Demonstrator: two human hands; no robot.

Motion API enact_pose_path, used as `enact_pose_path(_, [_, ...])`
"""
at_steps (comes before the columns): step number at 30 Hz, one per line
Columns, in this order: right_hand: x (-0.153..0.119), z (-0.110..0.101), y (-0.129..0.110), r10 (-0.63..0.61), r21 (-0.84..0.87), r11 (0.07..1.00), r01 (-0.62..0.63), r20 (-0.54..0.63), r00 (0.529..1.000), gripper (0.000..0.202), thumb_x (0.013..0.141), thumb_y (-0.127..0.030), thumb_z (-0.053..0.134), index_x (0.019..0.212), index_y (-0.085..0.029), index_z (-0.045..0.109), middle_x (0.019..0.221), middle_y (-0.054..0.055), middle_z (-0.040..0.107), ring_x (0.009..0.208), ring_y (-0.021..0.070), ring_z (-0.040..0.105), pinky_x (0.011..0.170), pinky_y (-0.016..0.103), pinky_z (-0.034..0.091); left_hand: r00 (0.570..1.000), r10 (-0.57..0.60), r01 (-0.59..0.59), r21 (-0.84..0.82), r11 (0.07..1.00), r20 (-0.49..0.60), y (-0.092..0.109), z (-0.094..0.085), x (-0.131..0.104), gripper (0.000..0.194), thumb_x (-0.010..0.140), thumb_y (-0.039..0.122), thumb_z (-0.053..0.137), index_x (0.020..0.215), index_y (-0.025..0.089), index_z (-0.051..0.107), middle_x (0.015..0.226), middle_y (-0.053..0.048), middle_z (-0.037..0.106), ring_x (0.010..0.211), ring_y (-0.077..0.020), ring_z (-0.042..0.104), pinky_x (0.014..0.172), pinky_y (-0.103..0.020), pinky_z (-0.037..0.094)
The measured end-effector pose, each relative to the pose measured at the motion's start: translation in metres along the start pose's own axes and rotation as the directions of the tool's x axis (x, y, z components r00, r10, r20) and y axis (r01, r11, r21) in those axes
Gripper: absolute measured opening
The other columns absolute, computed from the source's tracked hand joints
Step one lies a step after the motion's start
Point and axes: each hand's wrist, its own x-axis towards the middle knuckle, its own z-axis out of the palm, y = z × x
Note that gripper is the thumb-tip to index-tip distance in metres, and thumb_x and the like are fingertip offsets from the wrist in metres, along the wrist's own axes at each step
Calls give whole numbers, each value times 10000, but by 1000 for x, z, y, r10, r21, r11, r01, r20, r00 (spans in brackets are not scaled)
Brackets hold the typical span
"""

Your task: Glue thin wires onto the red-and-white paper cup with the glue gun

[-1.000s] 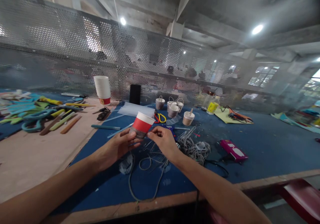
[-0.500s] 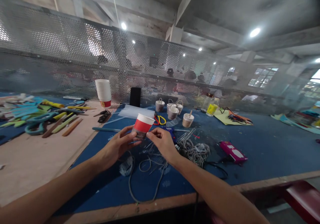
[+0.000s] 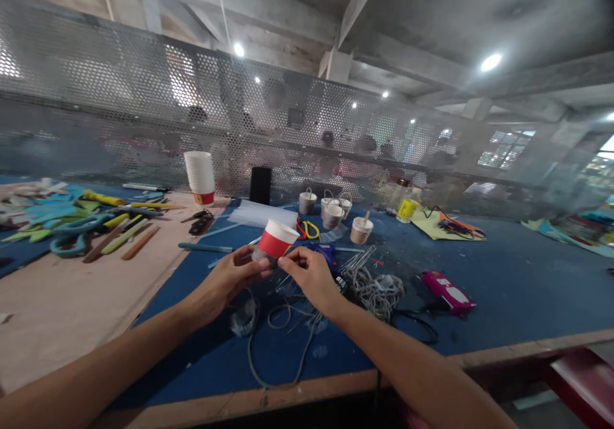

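Paper cup (image 3: 278,240), red and white: tipped and shifted slightly rightward since the earlier frame. Grey lower band: partly hidden by fingers, its detail indistinct. Left hand (image 3: 218,285): fingers curled round the cup's base, thumb in front. Right hand (image 3: 314,277): fingers narrow, pinching the base's right side. Grey cord (image 3: 381,293): tangled, right of the right fingers.

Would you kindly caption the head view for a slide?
Left hand holds a paper cup, right hand at its base, over a blue table.

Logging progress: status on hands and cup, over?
Left hand and right hand both on paper cup, rim up, slightly tilted. Gray cord tangle beside right hand.
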Motion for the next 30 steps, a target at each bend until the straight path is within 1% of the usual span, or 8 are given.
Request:
enact_pose_path(7, [0,-1,-1,-11,19,1000,11,15,1000,254,851,-417,718,782,-175,681,710,-10,635,626,118,536,605,242,415,1000,-14,15,-56,998,22,-5,-5,1,274,755,285,869,988,180,770,1158,-97,769,1084,-258,717,995,-364,566])
enact_pose_path(10, [1,-2,0,13,23,1000,-14,29,999,282,869,-448,706,804,-174,695,621,-32,583,566,108,496,564,239,383,1000,-22,22,-69,997,0,-6,-5,3,307,751,270,873,1024,185,762,1175,-98,770,1081,-248,727,983,-339,575])
enact_pose_path(13, [-1,-2,-3,21,25,999,-23,71,997,314,914,-474,663,839,-173,710,554,-47,554,532,103,488,572,236,396,999,-34,30,-109,994,-37,-5,-7,6,319,735,261,886,1011,182,745,1128,-111,784,1030,-252,753,956,-344,593])
enact_pose_path(16, [-6,-1,-7,-5,-7,1000,6,109,994,305,931,-474,656,925,-177,725,603,-37,605,574,109,551,611,229,430,996,-50,36,-192,981,-70,-4,-9,9,263,724,213,891,917,173,717,1008,-102,791,906,-233,777,894,-340,619])
enact_pose_path(18, [-10,1,-8,-40,-55,997,48,138,990,286,937,-449,664,1001,-178,725,646,-27,643,622,121,606,645,228,453,994,-66,44,-238,970,-82,-3,-10,9,262,720,181,890,905,168,705,947,-81,782,857,-213,777,845,-313,629])
enact_pose_path(21, [-12,2,-4,-80,-175,978,112,183,980,255,962,-404,646,1066,-184,721,683,-15,692,659,133,647,684,234,468,996,-62,45,-265,963,-57,0,-11,7,252,750,185,871,942,159,711,965,-69,774,858,-199,773,821,-285,630])
enact_pose_path(25, [-12,2,2,-138,-339,918,206,215,967,221,997,-387,605,1020,-212,739,701,-17,709,670,134,649,696,236,459,997,-69,60,-290,955,-23,3,-11,4,220,780,167,844,968,154,729,992,-72,775,897,-201,772,767,-235,631])
enact_pose_path(30, [-10,0,0,-241,-495,806,324,227,944,253,1010,-417,592,1000,-222,755,945,26,730,795,137,665,750,237,466,993,-115,100,-326,940,-27,6,-12,2,149,809,136,813,936,154,737,926,-42,764,782,-139,749,707,-184,623])
